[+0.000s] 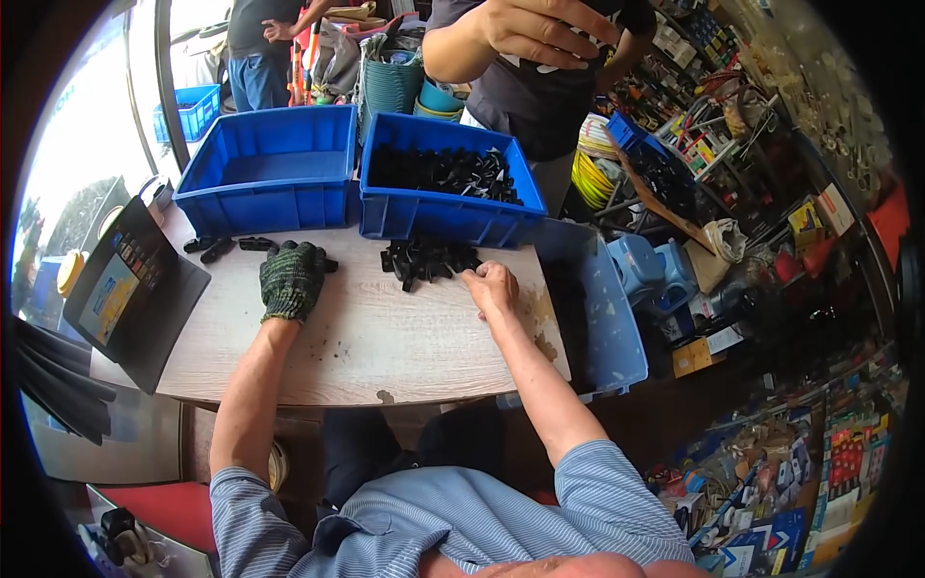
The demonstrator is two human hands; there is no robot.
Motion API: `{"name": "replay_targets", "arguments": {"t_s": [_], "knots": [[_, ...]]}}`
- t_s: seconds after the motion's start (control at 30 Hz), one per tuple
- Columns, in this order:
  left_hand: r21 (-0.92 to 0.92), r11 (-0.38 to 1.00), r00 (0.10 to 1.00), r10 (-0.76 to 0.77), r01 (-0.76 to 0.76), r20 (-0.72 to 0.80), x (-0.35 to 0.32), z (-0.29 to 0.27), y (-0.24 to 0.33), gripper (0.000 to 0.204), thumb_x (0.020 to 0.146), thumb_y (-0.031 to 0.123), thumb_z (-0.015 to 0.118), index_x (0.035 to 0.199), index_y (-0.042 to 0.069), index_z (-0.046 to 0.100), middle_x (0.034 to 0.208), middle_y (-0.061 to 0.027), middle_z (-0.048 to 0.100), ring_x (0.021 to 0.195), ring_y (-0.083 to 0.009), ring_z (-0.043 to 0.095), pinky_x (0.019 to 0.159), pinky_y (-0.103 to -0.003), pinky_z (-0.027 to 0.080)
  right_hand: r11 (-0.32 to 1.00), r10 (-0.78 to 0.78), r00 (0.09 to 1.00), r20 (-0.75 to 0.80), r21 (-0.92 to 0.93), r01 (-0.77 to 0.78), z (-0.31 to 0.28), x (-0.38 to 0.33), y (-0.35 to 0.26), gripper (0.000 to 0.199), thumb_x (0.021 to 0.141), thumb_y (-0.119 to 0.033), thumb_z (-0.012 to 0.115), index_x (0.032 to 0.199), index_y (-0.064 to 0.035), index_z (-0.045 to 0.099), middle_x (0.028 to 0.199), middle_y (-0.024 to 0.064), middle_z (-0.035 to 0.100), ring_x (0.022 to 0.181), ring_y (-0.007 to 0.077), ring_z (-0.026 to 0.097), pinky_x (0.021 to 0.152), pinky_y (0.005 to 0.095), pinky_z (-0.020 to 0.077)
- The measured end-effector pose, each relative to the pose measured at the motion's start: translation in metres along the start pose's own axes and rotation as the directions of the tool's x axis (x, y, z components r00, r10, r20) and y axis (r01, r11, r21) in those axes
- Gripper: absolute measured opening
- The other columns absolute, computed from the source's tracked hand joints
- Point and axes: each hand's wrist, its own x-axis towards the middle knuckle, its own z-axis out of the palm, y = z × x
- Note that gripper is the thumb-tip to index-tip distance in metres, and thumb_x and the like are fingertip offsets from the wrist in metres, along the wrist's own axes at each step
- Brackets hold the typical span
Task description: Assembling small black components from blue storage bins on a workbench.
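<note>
Left hand (292,277) in knit green glove, flat on woodgrain table (366,337), clutching nothing. Bare right hand (491,286) curled, fingertips touching black plastic clips (429,258); grasp cannot tell.

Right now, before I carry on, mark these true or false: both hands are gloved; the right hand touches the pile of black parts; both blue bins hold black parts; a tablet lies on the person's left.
1. Both hands are gloved. False: only the left hand wears a glove; the right hand is bare.
2. The right hand touches the pile of black parts. True.
3. Both blue bins hold black parts. False: the right bin does; the left bin looks empty.
4. A tablet lies on the person's left. True.
</note>
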Motion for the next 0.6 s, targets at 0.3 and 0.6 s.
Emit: {"name": "replay_targets", "arguments": {"t_s": [0.3, 0.6], "knots": [[-0.120, 0.988, 0.994, 0.094, -0.100, -0.058, -0.045, -0.032, 0.038, 0.024, 0.088, 0.032, 0.066, 0.082, 0.010, 0.068, 0.083, -0.0168, 0.065, 0.083, -0.0395, 0.059, 0.072, -0.051, 0.046, 0.964, 0.191, 0.979, 0.066, 0.178, -0.200, -0.012, -0.014, 0.003, 0.031, 0.082, -0.032, 0.071, 0.074, -0.0042, 0.061, 0.057, 0.0057, 0.057, 0.044, 0.0178, 0.056, 0.041, 0.0325, 0.0520], [-0.394, 0.904, 0.895, -0.033, -0.163, -0.445, -0.060, -0.036, 0.062, 0.035, 0.082, 0.023, 0.076, 0.111, 0.005, 0.068, 0.104, -0.0168, 0.069, 0.096, -0.0374, 0.063, 0.083, -0.044, 0.052, 0.760, 0.122, 0.906, 0.405, 0.549, -0.348, -0.010, -0.051, 0.002, 0.028, 0.086, -0.030, 0.069, 0.090, -0.0038, 0.059, 0.049, 0.0012, 0.045, 0.035, 0.0143, 0.044, 0.042, 0.0367, 0.0538]]}}
